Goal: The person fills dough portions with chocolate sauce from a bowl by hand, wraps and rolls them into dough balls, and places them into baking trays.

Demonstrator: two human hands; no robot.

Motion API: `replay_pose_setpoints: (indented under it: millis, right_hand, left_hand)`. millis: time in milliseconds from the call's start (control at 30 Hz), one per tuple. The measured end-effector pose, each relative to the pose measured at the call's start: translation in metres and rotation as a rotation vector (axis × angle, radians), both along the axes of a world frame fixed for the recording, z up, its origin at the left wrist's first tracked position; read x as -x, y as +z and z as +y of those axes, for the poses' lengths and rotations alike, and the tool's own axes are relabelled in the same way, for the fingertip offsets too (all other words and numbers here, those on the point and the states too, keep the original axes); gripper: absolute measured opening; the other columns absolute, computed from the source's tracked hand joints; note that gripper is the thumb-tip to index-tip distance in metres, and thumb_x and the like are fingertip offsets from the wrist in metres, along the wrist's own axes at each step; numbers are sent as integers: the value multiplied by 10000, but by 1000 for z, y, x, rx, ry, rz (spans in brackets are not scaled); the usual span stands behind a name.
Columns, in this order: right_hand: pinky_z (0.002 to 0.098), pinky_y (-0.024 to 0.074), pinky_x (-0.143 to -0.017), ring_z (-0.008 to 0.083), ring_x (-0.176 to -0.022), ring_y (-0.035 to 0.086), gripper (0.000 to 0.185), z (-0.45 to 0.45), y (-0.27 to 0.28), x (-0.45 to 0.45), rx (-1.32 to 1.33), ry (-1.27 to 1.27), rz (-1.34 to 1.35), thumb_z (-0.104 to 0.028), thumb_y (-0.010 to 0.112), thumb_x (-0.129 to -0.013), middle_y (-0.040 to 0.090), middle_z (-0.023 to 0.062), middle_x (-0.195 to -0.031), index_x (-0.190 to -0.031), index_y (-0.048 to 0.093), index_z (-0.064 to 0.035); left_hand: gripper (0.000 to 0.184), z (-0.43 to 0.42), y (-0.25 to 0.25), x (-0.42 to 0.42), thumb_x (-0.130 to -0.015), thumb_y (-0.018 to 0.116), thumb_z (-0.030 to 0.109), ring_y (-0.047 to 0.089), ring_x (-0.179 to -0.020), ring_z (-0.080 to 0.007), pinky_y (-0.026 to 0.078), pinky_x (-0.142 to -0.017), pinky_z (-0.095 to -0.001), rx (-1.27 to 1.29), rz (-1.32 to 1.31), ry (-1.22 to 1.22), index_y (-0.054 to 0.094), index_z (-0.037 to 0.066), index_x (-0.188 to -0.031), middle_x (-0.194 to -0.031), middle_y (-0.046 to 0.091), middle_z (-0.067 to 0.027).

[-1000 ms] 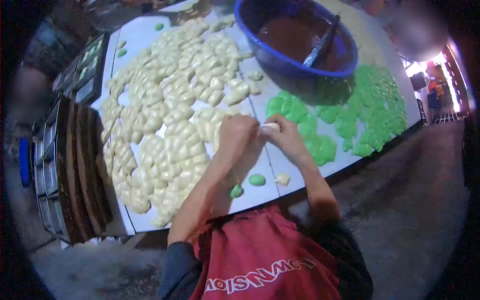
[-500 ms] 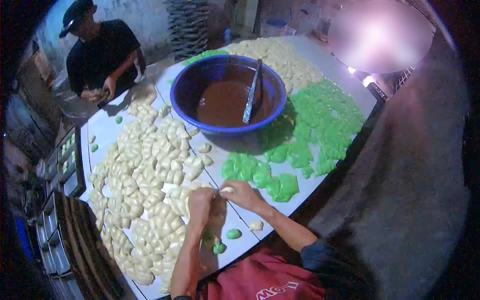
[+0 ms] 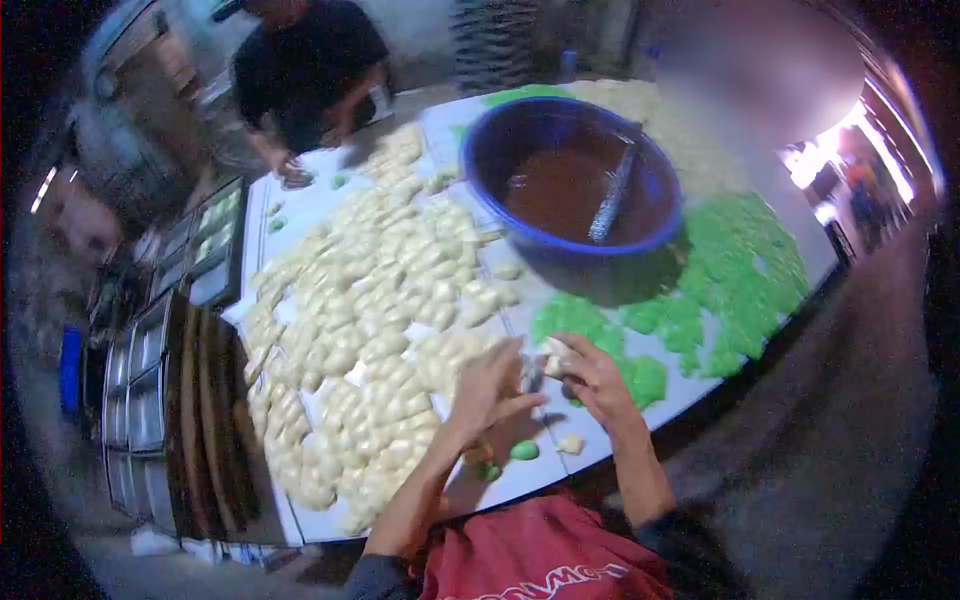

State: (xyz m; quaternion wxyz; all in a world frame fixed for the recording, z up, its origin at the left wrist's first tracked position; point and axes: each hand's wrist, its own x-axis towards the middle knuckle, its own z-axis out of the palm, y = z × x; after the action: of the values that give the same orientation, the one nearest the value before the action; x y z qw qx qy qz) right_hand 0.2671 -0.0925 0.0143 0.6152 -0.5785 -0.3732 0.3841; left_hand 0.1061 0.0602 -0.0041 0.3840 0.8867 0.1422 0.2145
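My right hand (image 3: pixel 595 380) pinches a small pale dough piece (image 3: pixel 557 358) above the near part of the white table (image 3: pixel 515 480). Just left of it, my left hand (image 3: pixel 492 388) has its fingers apart and holds nothing visible. Many pale dough lumps (image 3: pixel 375 350) cover the table's left side, while green dough (image 3: pixel 735 270) lies on the right. Below my hands rest a green lump (image 3: pixel 524 450) and a pale piece (image 3: pixel 570 443). Another green lump (image 3: pixel 487 471) sits beside my left forearm.
A blue basin (image 3: pixel 575 245) of brown filling with a metal tool (image 3: pixel 612 195) stands beyond my hands. Stacked trays (image 3: pixel 147 400) are at the left. Across the table is a person in black (image 3: pixel 310 75), one hand near the table edge.
My hands have moved apart, and the left one has opened. The pale piece stays in my right hand. The view has swung about, and the other person's hand is now at the table edge.
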Motion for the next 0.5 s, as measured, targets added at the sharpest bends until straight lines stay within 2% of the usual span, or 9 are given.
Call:
replay_pose_setpoints:
  millis: [33,67,133,167,300,333,367,433,500]
  right_hand:
    - [270,527,-800,159,-996,628,365,4,-5,10,56,0,47,-52,598,-890,645,100,-1092,-1248,540,-8]
    - [263,533,-799,157,-990,629,374,8,-10,20,111,-1,95,-55,586,-905,644,101,-1088,-1271,522,-8]
    - [258,552,-745,154,-911,657,335,14,-4,44,126,-54,529,-49,580,-914,652,102,-1056,-1242,530,-5]
    - [251,552,-704,149,-864,661,324,18,-7,53,134,-31,525,-66,592,-913,655,98,-1038,-1225,533,-4]
    - [226,529,-568,129,-745,662,287,31,0,73,216,13,408,-134,631,-909,660,86,-987,-1158,553,-14]
    - [220,517,-541,126,-731,657,279,32,4,84,300,69,355,-151,638,-907,659,83,-980,-1141,559,-20]
    - [214,505,-514,122,-718,653,273,36,5,90,354,87,300,-168,646,-906,658,80,-972,-1124,566,-26]
    - [249,520,-599,125,-748,632,268,43,11,102,318,155,244,-148,666,-884,652,70,-950,-1100,583,-13]
    - [277,540,-641,150,-772,638,230,50,33,120,354,159,192,-102,678,-858,648,88,-939,-1052,591,-14]
  left_hand:
    - [837,-4,15,5,-748,792,438,611,-1079,-390,492,-907,-445,118,25,-7,457,6,-1382,-1185,619,-239]
    - [763,-9,13,8,-763,784,427,651,-1014,-369,512,-877,-414,231,-41,60,512,22,-1350,-1126,646,-236]
    - [658,-14,28,21,-784,786,368,656,-1012,-288,532,-864,-387,439,89,69,565,33,-1306,-1132,659,-203]
    - [606,-14,34,28,-795,787,339,659,-1011,-248,541,-858,-374,551,143,70,591,38,-1284,-1134,666,-187]
    - [408,-23,27,60,-850,708,288,712,-830,-227,553,-724,-347,563,62,235,655,102,-1208,-1009,711,-159]
    - [352,-26,41,75,-879,688,253,700,-860,-187,548,-768,-314,601,89,317,668,53,-1169,-946,726,-136]
    - [360,-23,41,82,-878,684,245,701,-849,-191,549,-761,-318,574,45,334,658,53,-1182,-943,726,-136]
    - [378,-27,31,101,-876,678,228,703,-825,-198,551,-748,-325,529,-35,386,637,53,-1209,-938,725,-135]
    - [438,-27,35,123,-864,672,173,695,-792,-172,550,-728,-315,718,-78,402,582,67,-1279,-912,726,-130]
